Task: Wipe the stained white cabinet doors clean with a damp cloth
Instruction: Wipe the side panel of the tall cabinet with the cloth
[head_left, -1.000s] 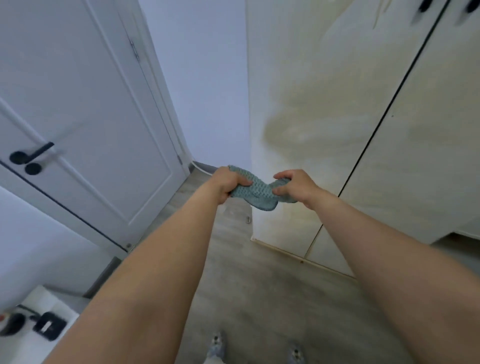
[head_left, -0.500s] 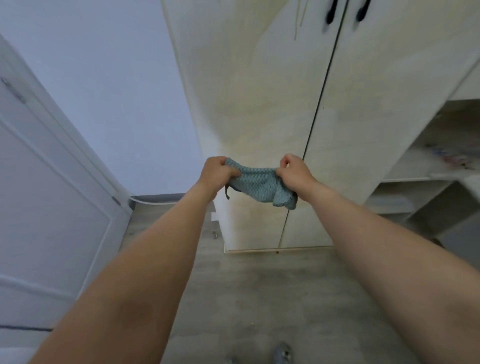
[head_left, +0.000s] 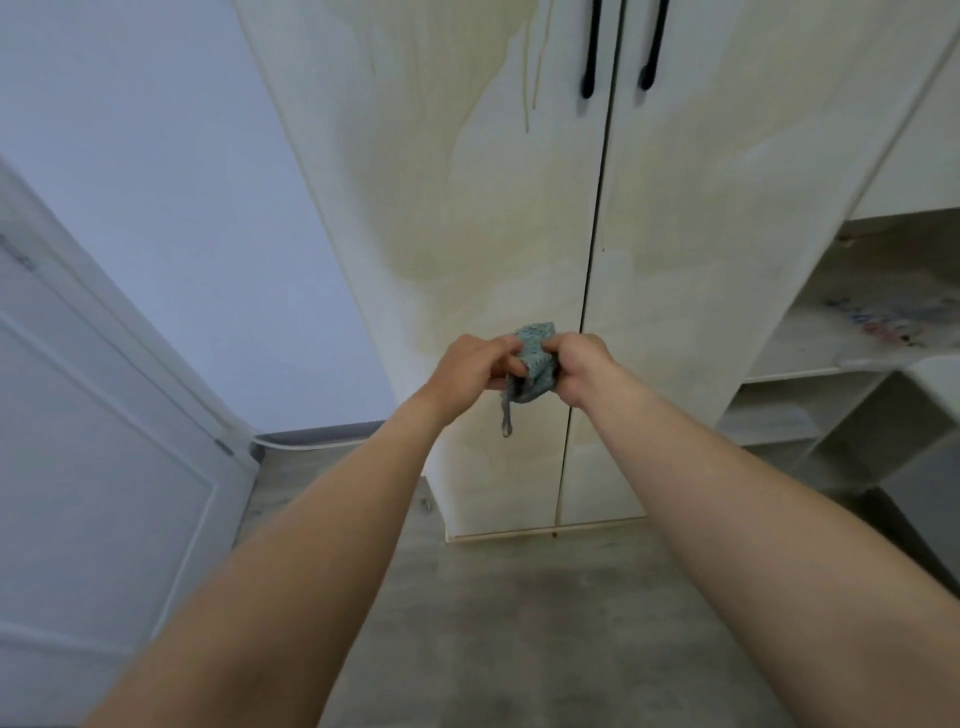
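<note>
A small teal knitted cloth (head_left: 535, 358) is bunched between my two hands, with a loop tag hanging below it. My left hand (head_left: 470, 366) grips its left side and my right hand (head_left: 582, 366) grips its right side, knuckles close together. Straight ahead stand two tall white cabinet doors. The left door (head_left: 467, 208) carries a broad yellowish stain with drip runs. The right door (head_left: 727, 208) shows fainter yellow marks. Two black bar handles (head_left: 618, 47) flank the centre gap near the top edge. Both hands are held in front of the doors' lower part, apart from the surface.
A white panelled room door (head_left: 78, 493) stands at the left, with a pale blue wall (head_left: 182, 182) behind it. Open shelves (head_left: 857, 338) with smudges sit to the right of the cabinet. Grey wood-look floor (head_left: 519, 623) lies below.
The view has swung right and up, so the cabinet doors now face me squarely. My hands have come together, bunching the stretched cloth into a tight wad.
</note>
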